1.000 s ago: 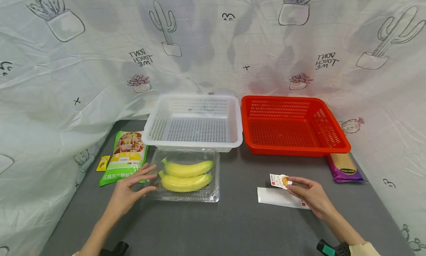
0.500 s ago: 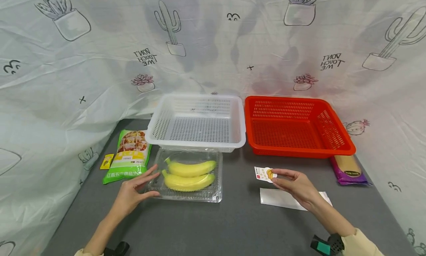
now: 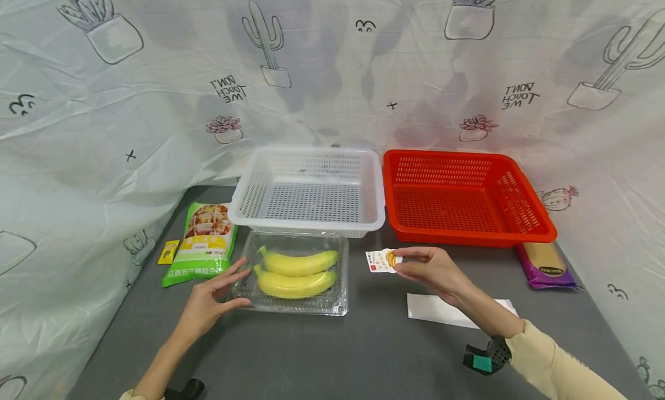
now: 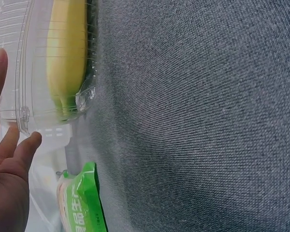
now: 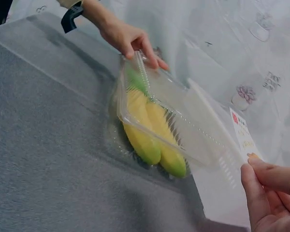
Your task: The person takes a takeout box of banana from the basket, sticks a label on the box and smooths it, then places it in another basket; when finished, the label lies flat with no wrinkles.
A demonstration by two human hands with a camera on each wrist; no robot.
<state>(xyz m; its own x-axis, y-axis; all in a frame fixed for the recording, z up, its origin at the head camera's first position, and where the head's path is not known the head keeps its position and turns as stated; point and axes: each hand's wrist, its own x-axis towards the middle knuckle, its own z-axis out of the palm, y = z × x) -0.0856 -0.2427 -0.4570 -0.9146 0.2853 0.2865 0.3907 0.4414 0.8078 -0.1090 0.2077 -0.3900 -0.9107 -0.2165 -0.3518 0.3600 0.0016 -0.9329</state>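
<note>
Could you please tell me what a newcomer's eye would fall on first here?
Probably the bright red basket, at the back on the right, beside the white basket. Then, perhaps, the two yellow bananas inside the clear box, in front of the white basket. A small label, pinched in the right hand right of the box, might come next.

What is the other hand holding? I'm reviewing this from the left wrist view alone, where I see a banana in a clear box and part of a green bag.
Observer: The right hand pinches a small printed label between thumb and fingers.
Operator: Is it touching the clear box?
Observer: No, the head view shows the label apart from it, just off its right side.
Operator: And is there only one piece of fruit inside?
Observer: No, two bananas lie side by side in there.
</note>
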